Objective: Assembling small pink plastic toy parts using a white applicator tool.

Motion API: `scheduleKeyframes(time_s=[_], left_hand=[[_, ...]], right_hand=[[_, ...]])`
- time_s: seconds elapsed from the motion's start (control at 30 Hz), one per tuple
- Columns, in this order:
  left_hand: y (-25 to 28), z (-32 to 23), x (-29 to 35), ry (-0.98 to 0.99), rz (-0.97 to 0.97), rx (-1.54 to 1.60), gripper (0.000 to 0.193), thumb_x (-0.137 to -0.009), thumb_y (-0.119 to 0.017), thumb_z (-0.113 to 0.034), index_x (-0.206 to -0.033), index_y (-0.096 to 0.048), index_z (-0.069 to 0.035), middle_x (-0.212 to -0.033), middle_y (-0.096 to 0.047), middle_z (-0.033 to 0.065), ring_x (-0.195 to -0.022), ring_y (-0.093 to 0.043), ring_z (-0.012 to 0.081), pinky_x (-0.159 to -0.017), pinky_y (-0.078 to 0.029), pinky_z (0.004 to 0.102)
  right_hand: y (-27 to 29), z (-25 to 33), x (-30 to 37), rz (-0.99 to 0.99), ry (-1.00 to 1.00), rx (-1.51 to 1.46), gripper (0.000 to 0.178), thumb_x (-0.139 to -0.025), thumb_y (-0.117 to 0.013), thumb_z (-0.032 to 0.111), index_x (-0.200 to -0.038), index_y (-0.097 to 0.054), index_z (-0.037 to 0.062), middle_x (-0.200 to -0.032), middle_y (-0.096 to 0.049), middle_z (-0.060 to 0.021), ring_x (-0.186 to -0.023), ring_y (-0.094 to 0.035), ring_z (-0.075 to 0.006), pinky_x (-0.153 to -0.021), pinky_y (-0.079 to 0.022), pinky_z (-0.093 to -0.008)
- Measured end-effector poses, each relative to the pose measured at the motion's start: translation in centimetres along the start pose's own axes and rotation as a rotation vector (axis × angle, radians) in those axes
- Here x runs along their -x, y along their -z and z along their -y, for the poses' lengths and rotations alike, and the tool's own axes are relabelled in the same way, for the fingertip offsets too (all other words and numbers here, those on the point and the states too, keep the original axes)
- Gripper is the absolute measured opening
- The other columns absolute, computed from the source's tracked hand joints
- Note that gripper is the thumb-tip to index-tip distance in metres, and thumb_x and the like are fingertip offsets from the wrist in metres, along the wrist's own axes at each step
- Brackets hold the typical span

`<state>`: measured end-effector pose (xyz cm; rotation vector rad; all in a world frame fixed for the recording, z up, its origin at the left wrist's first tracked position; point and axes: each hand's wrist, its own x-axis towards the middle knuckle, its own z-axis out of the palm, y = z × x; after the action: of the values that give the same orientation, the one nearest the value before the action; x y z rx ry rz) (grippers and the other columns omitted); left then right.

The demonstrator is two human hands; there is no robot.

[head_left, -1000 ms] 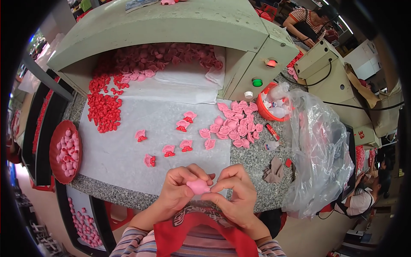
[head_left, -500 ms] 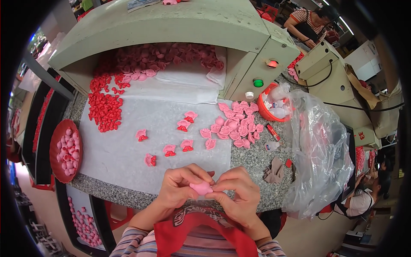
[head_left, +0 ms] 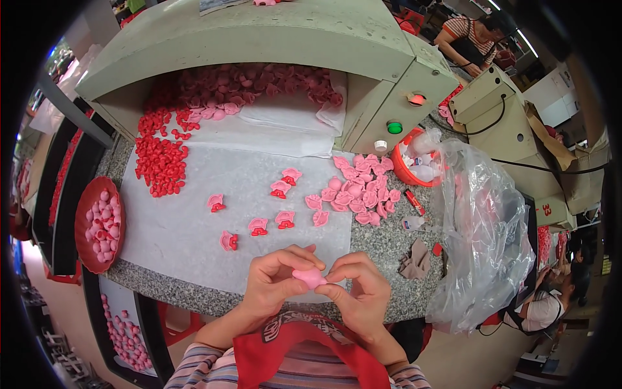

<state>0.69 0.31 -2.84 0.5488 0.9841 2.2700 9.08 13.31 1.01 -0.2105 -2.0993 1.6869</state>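
A small rounded pink plastic piece (head_left: 310,279) is held between both hands over the near table edge. My left hand (head_left: 275,277) pinches it from the left, and my right hand (head_left: 360,285) grips its right end with thumb and forefinger. Beyond them, several pink shells with red bases (head_left: 258,226) lie spread on white paper (head_left: 188,227). To the right of these is a heap of loose pink shells (head_left: 356,191). Small red pieces (head_left: 161,167) are piled at the far left of the paper.
A pale green machine housing (head_left: 253,45) stands behind, with more pink parts inside. Left sits a red basket (head_left: 83,223) of pink pieces. On the right are an orange tub (head_left: 403,170) with bottles, a clear plastic bag (head_left: 483,240) and a brown cloth (head_left: 416,259). Other people work farther off.
The pink piece has shifted slightly up and right and turned a little between my fingers. Both hands keep hold of it. The loose parts on the table lie as before.
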Motion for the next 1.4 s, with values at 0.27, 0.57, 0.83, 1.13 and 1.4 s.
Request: scheduleKeyframes(time_s=[0.27, 0.57, 0.83, 1.13, 1.4], left_hand=[[-1.8, -1.7, -0.4, 0.019, -0.022, -0.339, 0.04, -0.066, -0.071, 0.006, -0.103, -0.059, -0.002, -0.095, -0.054, 0.0056, -0.089, -0.052, 0.0154, -0.082, -0.039, 0.0263], [-2.4, -1.1, 0.2, -0.168, -0.112, -0.617, 0.041, -0.065, -0.072, 0.005, -0.103, -0.057, 0.002, -0.098, -0.054, 0.0099, -0.092, -0.053, 0.0178, -0.081, -0.043, 0.0289], [-2.6, -1.2, -0.1, -0.237, -0.046, -0.682, 0.039, -0.064, -0.073, 0.005, -0.1, -0.057, 0.002, -0.098, -0.055, 0.0128, -0.09, -0.055, 0.0185, -0.078, -0.044, 0.0292], [-2.3, -0.4, -0.2, -0.329, -0.007, -0.605, 0.035, -0.064, -0.074, 0.003, -0.096, -0.059, 0.003, -0.099, -0.057, 0.014, -0.09, -0.057, 0.0197, -0.08, -0.045, 0.0314], [-2.1, 0.0, -0.3, -0.341, -0.008, -0.626, 0.032, -0.063, -0.075, 0.001, -0.092, -0.06, 0.003, -0.095, -0.059, 0.0146, -0.087, -0.059, 0.0207, -0.089, -0.045, 0.038]], right_hand=[[0.2, -4.3, 0.6, 0.16, -0.583, -1.017, 0.013, -0.079, -0.062, 0.005, -0.091, -0.058, 0.0009, -0.093, -0.058, -0.0067, -0.086, -0.055, -0.0151, -0.077, -0.042, -0.0274], [-0.4, -5.4, 0.6, 0.258, -0.699, -1.326, 0.028, -0.08, -0.061, 0.014, -0.104, -0.054, 0.0017, -0.099, -0.06, -0.0076, -0.094, -0.056, -0.0181, -0.085, -0.042, -0.0326], [-0.9, -5.1, 0.7, 0.267, -0.634, -1.336, 0.012, -0.083, -0.059, 0.011, -0.093, -0.056, 0.0048, -0.094, -0.059, -0.0065, -0.091, -0.055, -0.017, -0.082, -0.044, -0.0312], [-1.8, -5.1, 1.1, 0.175, -0.635, -1.357, 0.007, -0.083, -0.059, 0.011, -0.087, -0.054, 0.0066, -0.092, -0.054, -0.0049, -0.086, -0.054, -0.016, -0.078, -0.044, -0.0321], [-1.8, -6.0, 1.4, 0.146, -0.564, -1.314, 0.008, -0.082, -0.061, 0.01, -0.082, -0.053, 0.0063, -0.091, -0.052, -0.0051, -0.084, -0.052, -0.0156, -0.077, -0.043, -0.0302]])
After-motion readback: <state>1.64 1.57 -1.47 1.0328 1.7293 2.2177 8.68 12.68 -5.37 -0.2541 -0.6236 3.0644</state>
